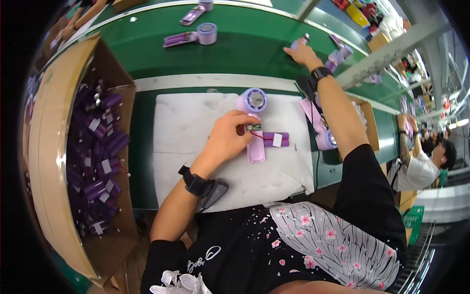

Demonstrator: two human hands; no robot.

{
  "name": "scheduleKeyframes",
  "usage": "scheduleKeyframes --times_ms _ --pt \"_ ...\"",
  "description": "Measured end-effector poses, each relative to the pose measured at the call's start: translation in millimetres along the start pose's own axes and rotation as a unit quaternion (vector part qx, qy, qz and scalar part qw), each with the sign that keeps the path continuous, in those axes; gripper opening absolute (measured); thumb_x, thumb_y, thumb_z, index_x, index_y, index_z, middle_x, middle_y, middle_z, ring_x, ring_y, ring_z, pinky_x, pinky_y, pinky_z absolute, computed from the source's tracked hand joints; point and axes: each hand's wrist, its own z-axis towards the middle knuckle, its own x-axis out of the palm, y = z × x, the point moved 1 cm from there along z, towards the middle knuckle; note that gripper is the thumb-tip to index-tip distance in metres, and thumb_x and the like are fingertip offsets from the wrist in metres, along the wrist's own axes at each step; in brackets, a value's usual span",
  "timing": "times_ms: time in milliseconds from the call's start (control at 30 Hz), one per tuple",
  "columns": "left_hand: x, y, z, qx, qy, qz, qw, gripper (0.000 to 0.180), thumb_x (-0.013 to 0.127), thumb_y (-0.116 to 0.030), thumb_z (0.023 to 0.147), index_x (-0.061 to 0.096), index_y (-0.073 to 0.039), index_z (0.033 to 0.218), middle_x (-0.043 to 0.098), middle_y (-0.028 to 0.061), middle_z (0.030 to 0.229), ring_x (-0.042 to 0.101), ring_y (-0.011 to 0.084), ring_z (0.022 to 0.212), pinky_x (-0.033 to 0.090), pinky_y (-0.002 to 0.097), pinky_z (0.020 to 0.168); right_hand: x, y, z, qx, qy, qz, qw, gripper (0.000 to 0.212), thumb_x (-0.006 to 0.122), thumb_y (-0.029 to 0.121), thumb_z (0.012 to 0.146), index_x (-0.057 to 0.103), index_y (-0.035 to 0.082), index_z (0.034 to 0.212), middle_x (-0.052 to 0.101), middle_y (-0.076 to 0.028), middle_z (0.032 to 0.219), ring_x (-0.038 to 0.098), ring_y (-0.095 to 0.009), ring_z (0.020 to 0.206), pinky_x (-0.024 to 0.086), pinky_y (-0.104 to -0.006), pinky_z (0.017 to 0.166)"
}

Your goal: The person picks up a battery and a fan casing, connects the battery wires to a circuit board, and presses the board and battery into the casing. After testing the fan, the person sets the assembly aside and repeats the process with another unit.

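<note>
Green circuit board [254, 127], pinched in left hand [228, 134]; purple battery [277, 140] right of its near-closed fingertips [248, 119]; right hand [302, 54], grip indiscernible.

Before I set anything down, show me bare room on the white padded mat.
Left side of the mat, beside the left hand; lower right, below the flat pink handle. Crowded: centre, with that hand, lilac round head, purple cylindrical batteries.

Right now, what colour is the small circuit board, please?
The board is green; it shows best in the head view.
</note>
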Motion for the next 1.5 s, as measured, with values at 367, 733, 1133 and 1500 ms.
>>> scheduleKeyframes --times_ms 367,733,1133,1500 --pt "-11 2 1 0.038 -0.013 0.008 0.999 0.031 0.061 0.000 0.072 0.071 -0.004 0.101 0.065 0.0082 0.097 0.057 0.0150 0.070 0.049 0.0264 0.067 -103 68 -115 -0.105 0.085 0.140 0.981 0.056 0.073 0.035 0.072 0.058 0.006 0.117 0.067 -0.018 0.097 0.066 -0.024 0.078 0.053 -0.0338 0.071" --pt "-24 7 7 -0.004 0.005 0.000 1.000 0.031 0.057 0.005 0.073 0.070 0.000 0.101 0.065 0.0056 0.101 0.060 0.0113 0.078 0.050 0.0243 0.074 -79 8 -299 -0.127 0.008 0.112 0.985 0.048 0.073 0.016 0.073 0.056 0.003 0.116 0.061 -0.016 0.109 0.058 -0.034 0.103 0.046 -0.0394 0.090" --pt "-36 -9 17 -0.060 0.073 -0.005 0.995 0.034 0.061 0.003 0.073 0.071 -0.002 0.105 0.065 0.0058 0.105 0.058 0.0105 0.075 0.048 0.0236 0.069 -58 67 -312 -0.302 0.010 0.176 0.937 0.025 0.073 0.007 0.076 0.065 0.001 0.098 0.063 -0.012 0.109 0.060 -0.032 0.095 0.049 -0.0381 0.080" --pt "-40 -5 9 -0.034 0.053 0.003 0.998 0.035 0.061 0.003 0.072 0.073 -0.004 0.104 0.063 0.0079 0.113 0.053 0.0058 0.071 0.044 0.0194 0.063 -58 84 -314 -0.344 0.037 0.069 0.936 0.010 0.070 0.008 0.079 0.067 0.000 0.085 0.065 -0.014 0.104 0.061 -0.029 0.085 0.052 -0.0370 0.074"
